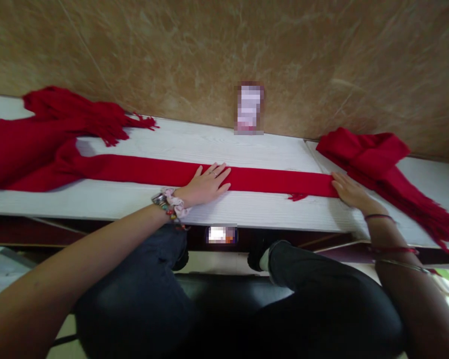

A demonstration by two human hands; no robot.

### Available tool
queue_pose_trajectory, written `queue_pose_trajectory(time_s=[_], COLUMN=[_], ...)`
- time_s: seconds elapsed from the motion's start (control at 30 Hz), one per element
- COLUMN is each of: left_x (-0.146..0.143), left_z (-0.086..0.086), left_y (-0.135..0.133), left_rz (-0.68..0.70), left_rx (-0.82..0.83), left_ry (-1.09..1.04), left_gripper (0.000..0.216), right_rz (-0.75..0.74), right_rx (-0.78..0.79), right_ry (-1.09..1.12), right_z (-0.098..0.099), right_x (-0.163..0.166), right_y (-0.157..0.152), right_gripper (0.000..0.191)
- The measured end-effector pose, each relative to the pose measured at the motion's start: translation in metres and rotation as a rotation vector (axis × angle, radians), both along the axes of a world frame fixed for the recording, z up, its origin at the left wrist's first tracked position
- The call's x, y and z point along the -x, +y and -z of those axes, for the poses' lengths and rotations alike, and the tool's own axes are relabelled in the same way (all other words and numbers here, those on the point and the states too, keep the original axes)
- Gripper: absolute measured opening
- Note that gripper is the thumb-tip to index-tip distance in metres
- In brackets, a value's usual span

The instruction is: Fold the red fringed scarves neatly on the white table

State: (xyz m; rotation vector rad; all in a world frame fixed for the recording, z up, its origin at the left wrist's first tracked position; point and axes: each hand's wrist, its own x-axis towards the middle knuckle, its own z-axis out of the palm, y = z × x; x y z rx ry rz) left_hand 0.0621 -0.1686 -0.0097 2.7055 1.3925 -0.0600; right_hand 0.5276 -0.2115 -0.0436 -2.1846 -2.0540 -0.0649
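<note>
A red scarf [277, 180] lies as a long, narrow folded strip along the white bench top, and a small bit of fringe pokes out from its lower edge. My left hand [205, 185] rests flat across the middle of the strip, fingers spread. At the strip's right end, my right hand [349, 190] lies with its fingers stretched out on the edge of the cloth. Toward the left the strip runs into a loose, bunched red heap [26, 149] with fringe. Another red scarf [374, 154], looped over with its fringe hanging to the lower right, lies just beyond my right hand.
The white surface [164, 139] runs the full width against a brown marbled wall [172, 55]. A blurred-out phone-like object [249, 107] leans at the wall. Another blurred item [222, 234] sits below the front edge. My knees are beneath that edge.
</note>
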Motion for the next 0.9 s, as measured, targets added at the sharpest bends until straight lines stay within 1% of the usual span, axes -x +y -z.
queue_pose_trajectory(time_s=[0.03, 0.07, 0.1, 0.13, 0.17, 0.23, 0.27, 0.3, 0.37, 0.43, 0.5, 0.63, 0.73, 0.8, 0.9], left_x=[0.000, 0.001, 0.002, 0.003, 0.005, 0.011, 0.014, 0.017, 0.023, 0.027, 0.029, 0.029, 0.020, 0.009, -0.013], left_z=[0.000, 0.000, 0.000, -0.001, -0.002, -0.004, -0.005, -0.005, -0.005, -0.004, -0.003, -0.004, -0.013, -0.021, -0.033], left_y=[0.000, 0.000, 0.001, 0.001, 0.002, 0.004, 0.005, 0.006, 0.006, 0.005, 0.004, 0.010, 0.028, 0.045, 0.068], left_rz=[0.004, 0.008, 0.015, 0.019, 0.023, 0.025, 0.022, 0.021, 0.027, 0.040, 0.052, 0.061, 0.060, 0.093, 0.175], left_rx=[-0.006, -0.010, -0.006, 0.006, 0.025, 0.069, 0.083, 0.089, 0.077, 0.049, 0.028, 0.049, 0.028, 0.011, 0.076], left_ry=[-0.005, -0.010, -0.018, -0.026, -0.033, -0.039, -0.034, -0.026, -0.010, -0.008, -0.016, -0.019, -0.031, -0.036, -0.038], left_gripper=[0.056, 0.057, 0.057, 0.058, 0.060, 0.065, 0.066, 0.067, 0.066, 0.063, 0.062, 0.054, 0.046, 0.044, 0.040], right_rz=[0.041, 0.062, 0.055, -0.022, -0.140, -0.434, -0.559, -0.648, -0.774, -0.805, -0.802, -0.829, -0.836, -0.831, -0.831], right_rx=[-0.002, -0.019, -0.047, -0.089, -0.121, -0.088, -0.056, -0.032, 0.007, 0.019, 0.014, 0.005, -0.036, -0.068, -0.097], right_ry=[-0.001, -0.006, -0.014, -0.020, -0.016, -0.005, 0.002, 0.003, -0.040, -0.088, -0.140, -0.243, -0.254, -0.238, -0.202], right_z=[-0.003, -0.008, -0.014, -0.020, -0.027, -0.041, -0.046, -0.050, -0.053, -0.053, -0.052, -0.054, -0.053, -0.049, -0.043], right_x=[0.000, 0.009, 0.024, 0.046, 0.073, 0.135, 0.165, 0.193, 0.237, 0.262, 0.272, 0.268, 0.262, 0.260, 0.256], right_y=[0.002, 0.004, 0.007, 0.011, 0.014, 0.017, 0.018, 0.017, 0.013, 0.008, 0.005, 0.004, 0.004, 0.003, 0.002], right_gripper=[0.052, 0.052, 0.052, 0.052, 0.051, 0.049, 0.048, 0.048, 0.046, 0.045, 0.041, 0.039, 0.040, 0.041, 0.043])
